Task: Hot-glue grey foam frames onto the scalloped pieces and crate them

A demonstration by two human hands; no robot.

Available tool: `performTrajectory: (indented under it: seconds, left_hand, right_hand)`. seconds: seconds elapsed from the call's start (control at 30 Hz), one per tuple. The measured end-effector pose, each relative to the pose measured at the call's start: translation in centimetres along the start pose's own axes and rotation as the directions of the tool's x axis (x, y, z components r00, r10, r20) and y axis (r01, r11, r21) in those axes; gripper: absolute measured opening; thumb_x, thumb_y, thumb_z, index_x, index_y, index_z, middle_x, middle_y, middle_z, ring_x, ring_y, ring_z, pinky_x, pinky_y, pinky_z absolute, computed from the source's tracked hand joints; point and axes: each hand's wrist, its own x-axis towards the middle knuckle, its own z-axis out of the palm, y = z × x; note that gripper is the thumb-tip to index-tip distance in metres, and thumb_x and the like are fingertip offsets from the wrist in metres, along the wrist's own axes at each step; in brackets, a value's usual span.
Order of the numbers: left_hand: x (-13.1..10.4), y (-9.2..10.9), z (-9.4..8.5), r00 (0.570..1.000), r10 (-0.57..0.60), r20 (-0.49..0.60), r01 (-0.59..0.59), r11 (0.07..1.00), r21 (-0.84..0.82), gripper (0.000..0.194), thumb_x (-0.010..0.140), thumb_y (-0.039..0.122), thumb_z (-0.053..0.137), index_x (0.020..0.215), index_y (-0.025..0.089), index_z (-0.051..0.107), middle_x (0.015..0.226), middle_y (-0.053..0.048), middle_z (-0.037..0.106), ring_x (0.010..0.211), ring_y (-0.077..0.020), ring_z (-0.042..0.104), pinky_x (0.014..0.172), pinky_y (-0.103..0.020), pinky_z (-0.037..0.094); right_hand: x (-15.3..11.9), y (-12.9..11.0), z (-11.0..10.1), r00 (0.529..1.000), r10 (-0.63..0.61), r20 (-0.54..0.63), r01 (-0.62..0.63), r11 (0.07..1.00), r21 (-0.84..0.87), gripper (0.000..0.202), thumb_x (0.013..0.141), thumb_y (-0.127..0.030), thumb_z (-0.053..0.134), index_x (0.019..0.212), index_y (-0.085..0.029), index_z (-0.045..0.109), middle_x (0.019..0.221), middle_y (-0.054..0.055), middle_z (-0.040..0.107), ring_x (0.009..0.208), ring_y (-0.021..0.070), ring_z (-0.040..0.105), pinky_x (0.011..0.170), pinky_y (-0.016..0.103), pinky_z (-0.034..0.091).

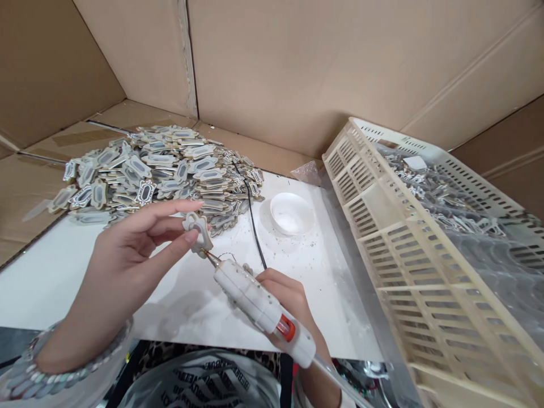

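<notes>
My left hand (138, 249) pinches a small grey frame-shaped plate (204, 242) with a scalloped edge between thumb and fingers, tilted above the white tabletop. Closed around a white hot glue gun (249, 294) is my right hand (293, 300), partly hidden behind it. The gun has a thin metal nozzle and a red part near its rear, with a clear stick trailing from its back end. Its nozzle tip meets the lower edge of the plate, or lies right beside it. Behind my left hand rises a big pile of similar frame-shaped plates (170, 164).
A white round bowl (292, 214) stands in the middle of the white table (340, 317), small specks around it. Beside the pile runs a black cord (255, 226). At right, a slatted cream plastic crate (403, 272) holds clear trays with small metal-looking parts. Cardboard walls (297, 68) enclose the back.
</notes>
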Motion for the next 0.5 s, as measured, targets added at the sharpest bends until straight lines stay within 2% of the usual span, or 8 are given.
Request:
performTrajectory:
  seconds: [0.27, 0.5]
  left_hand:
    - [-0.63, 0.12, -0.01, 0.998, 0.053, -0.018, -0.051, 0.994, 0.092, 0.026, 0.08, 0.041, 0.07, 0.105, 0.04, 0.072, 0.094, 0.0, 0.075, 0.079, -0.0274, 0.071, 0.083, -0.05, 0.063]
    - [-0.23, -0.68, -0.55, 0.995, 0.081, -0.062, -0.077, 0.995, 0.068, 0.032, 0.079, 0.042, 0.075, 0.111, 0.041, 0.071, 0.092, 0.002, 0.074, 0.078, -0.0215, 0.071, 0.074, -0.037, 0.062]
  right_hand:
    - [-0.08, -0.37, -0.3, 0.997, 0.057, 0.05, -0.053, 0.996, -0.073, 0.016, 0.09, -0.014, 0.058, 0.076, -0.021, 0.062, 0.08, 0.001, 0.06, 0.065, 0.0127, 0.059, 0.057, 0.023, 0.048]
    - [-0.09, -0.51, -0.24, 0.995, 0.089, 0.037, -0.088, 0.995, -0.04, 0.014, 0.084, -0.011, 0.058, 0.075, -0.02, 0.062, 0.081, 0.002, 0.061, 0.065, 0.0135, 0.059, 0.058, 0.025, 0.048]
